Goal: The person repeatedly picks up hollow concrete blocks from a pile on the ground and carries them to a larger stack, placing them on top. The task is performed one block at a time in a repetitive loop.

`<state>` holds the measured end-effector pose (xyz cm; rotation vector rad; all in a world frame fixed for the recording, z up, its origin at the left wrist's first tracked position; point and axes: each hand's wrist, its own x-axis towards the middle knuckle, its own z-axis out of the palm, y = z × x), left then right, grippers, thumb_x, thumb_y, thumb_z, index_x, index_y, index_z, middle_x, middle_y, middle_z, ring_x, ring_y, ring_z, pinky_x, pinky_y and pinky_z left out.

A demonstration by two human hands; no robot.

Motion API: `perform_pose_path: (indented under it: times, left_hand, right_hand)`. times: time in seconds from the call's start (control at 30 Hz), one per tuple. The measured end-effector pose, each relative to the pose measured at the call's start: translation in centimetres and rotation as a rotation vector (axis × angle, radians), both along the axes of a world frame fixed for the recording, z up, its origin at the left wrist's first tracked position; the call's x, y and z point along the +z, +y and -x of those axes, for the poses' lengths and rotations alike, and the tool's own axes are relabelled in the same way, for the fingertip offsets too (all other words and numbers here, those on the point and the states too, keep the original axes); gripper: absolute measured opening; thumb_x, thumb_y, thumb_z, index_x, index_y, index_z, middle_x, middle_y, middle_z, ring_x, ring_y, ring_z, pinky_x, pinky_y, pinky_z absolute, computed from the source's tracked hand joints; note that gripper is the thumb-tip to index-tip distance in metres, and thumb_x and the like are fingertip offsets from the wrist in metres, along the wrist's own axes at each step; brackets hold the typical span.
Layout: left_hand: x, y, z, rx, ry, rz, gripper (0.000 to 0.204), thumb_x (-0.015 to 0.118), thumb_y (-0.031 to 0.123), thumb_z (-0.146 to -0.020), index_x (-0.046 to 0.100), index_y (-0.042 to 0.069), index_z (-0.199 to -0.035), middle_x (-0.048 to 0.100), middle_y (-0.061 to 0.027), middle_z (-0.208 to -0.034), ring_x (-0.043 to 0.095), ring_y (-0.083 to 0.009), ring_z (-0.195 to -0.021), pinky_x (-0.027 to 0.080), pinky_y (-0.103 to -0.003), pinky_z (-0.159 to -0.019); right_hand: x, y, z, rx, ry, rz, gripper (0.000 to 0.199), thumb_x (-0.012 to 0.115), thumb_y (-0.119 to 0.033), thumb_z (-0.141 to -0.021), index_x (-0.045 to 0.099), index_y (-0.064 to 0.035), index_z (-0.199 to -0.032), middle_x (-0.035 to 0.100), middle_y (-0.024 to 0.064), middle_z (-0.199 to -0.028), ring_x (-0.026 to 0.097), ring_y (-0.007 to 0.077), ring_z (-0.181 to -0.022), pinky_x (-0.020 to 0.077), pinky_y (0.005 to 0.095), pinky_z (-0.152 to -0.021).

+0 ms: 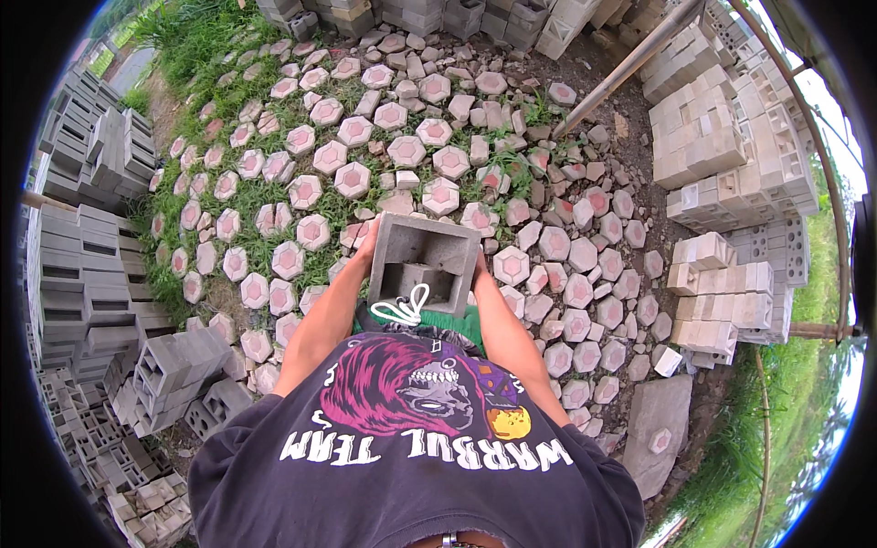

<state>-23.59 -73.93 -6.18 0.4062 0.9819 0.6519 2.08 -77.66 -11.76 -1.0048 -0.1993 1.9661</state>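
Note:
A grey hollow concrete block point(468, 265) is held in front of my waist, its two open cavities facing up at me. On its left side my left hand point(370, 243) presses against the wall, fingers mostly hidden behind it. My right hand point(480, 268) grips the opposite side, and only a small part of it shows past the edge. A white drawstring point(400, 311) from my green shorts point(457, 322) loops up over the near edge of the block.
Hexagonal pavers with reddish centres point(354, 131) lie in loose rows over grass and rubble ahead. Stacks of grey blocks point(87, 265) stand at left, paler stacks point(722, 274) at right, and more blocks point(411, 16) at the back. A slanted pole point(630, 64) rises at the right.

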Motion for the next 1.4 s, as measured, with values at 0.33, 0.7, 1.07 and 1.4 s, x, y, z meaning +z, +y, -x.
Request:
perform_pose_path:
  times: [0.33, 0.7, 1.07, 1.4]
  left_hand:
    - [-3.1, 7.6, 4.1, 0.128, -0.003, -0.019, 0.060, 0.031, 0.052, -0.096, 0.052, 0.006, -0.128, 0.060, -0.0104, -0.120, 0.061, -0.0234, -0.104, 0.049, -0.039, -0.091]
    - [-3.3, 24.7, 1.9, 0.286, 0.067, -0.019, 0.061, 0.028, 0.052, -0.097, 0.050, 0.006, -0.131, 0.059, -0.0112, -0.123, 0.060, -0.0241, -0.108, 0.047, -0.039, -0.095]
    - [-3.0, 44.0, -5.6, 0.219, 0.065, -0.014, 0.066, 0.026, 0.056, -0.096, 0.051, 0.006, -0.131, 0.059, -0.0112, -0.123, 0.060, -0.0247, -0.108, 0.046, -0.039, -0.096]
    - [-4.2, 55.2, -12.7, 0.013, 0.018, 0.072, 0.070, 0.024, 0.060, -0.095, 0.051, 0.007, -0.131, 0.059, -0.0112, -0.123, 0.059, -0.0252, -0.109, 0.045, -0.039, -0.096]
  right_hand:
    - [1.2, 9.8, 3.7, 0.057, -0.036, 0.044, 0.054, 0.038, -0.049, -0.093, 0.057, -0.0069, -0.121, 0.063, 0.0101, -0.113, 0.062, 0.0250, -0.098, 0.0498, 0.0388, -0.089]
    - [-0.5, 30.3, 0.5, 0.182, -0.009, 0.034, 0.054, 0.038, -0.048, -0.093, 0.056, -0.0067, -0.122, 0.062, 0.0106, -0.115, 0.062, 0.0255, -0.099, 0.0495, 0.0395, -0.090]
    - [-1.3, 48.0, -10.0, 0.127, -0.007, 0.048, 0.053, 0.038, -0.047, -0.094, 0.055, -0.0065, -0.123, 0.061, 0.0112, -0.117, 0.061, 0.0259, -0.101, 0.0492, 0.0402, -0.092]
    - [-0.5, 54.3, -17.0, -0.189, -0.006, 0.053, 0.053, 0.038, -0.046, -0.094, 0.055, -0.0063, -0.125, 0.061, 0.0117, -0.118, 0.061, 0.0262, -0.102, 0.0489, 0.0408, -0.093]
